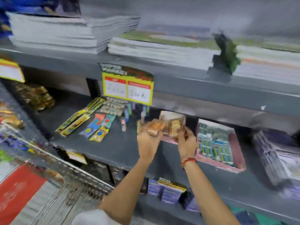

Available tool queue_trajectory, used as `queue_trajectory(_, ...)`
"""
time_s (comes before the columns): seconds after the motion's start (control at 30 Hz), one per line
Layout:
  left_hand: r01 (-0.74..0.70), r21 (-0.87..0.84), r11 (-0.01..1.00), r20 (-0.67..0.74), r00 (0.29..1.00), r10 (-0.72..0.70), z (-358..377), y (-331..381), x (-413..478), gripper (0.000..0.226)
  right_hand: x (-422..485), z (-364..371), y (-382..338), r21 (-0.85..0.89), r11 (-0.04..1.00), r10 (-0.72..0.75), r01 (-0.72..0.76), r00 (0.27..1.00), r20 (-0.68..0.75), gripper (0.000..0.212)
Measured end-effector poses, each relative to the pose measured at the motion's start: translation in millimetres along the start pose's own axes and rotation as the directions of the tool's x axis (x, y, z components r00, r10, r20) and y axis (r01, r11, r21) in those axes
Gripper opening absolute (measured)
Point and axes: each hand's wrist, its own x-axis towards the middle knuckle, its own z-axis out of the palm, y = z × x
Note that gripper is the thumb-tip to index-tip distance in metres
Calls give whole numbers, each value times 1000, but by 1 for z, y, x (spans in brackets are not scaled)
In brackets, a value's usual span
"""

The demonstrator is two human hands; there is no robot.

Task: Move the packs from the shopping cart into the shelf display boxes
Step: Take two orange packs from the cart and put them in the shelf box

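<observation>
Both my hands are raised to the middle grey shelf. My left hand grips a bundle of orange-gold packs. My right hand holds more gold packs at the front of a pink display box, whose inside is mostly hidden. Beside it on the right stands a second pink display box filled with several blue-green packs. The wire shopping cart sits at the lower left. The picture is blurred by motion.
Stacks of notebooks fill the top shelf. A yellow price tag hangs from its edge above the boxes. Loose card packs and small tubes lie on the middle shelf at left. Purple boxes stand on the lower shelf.
</observation>
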Motion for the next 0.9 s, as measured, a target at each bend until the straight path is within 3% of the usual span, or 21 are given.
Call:
queue_trajectory(0.03,-25,43,999,47,999,23,10,0,2,43,4,-2,1,-35,999,9,-9,1000,2,56)
queue_trajectory(0.23,-49,257,965,270,963,-22,51,-15,24,40,30,9,6,-321,947,11,10,998,65,33)
queue_trajectory(0.47,-232,215,949,560,825,75,49,-20,46,44,44,11,15,-538,835,-16,116,982,188,36)
queue_trajectory(0.57,-377,333,865,645,759,82,46,-24,55,42,45,13,22,-597,783,-39,176,971,235,39)
queue_trajectory(0.67,-552,430,715,713,693,106,47,-26,59,41,47,17,24,-682,708,-28,183,972,232,41)
queue_trajectory(0.8,-628,478,615,720,681,136,53,-25,60,41,51,20,24,-759,621,-17,195,972,236,33)
queue_trajectory(0.9,-619,526,583,677,720,153,54,-20,55,40,52,18,24,-807,546,-13,225,965,260,31)
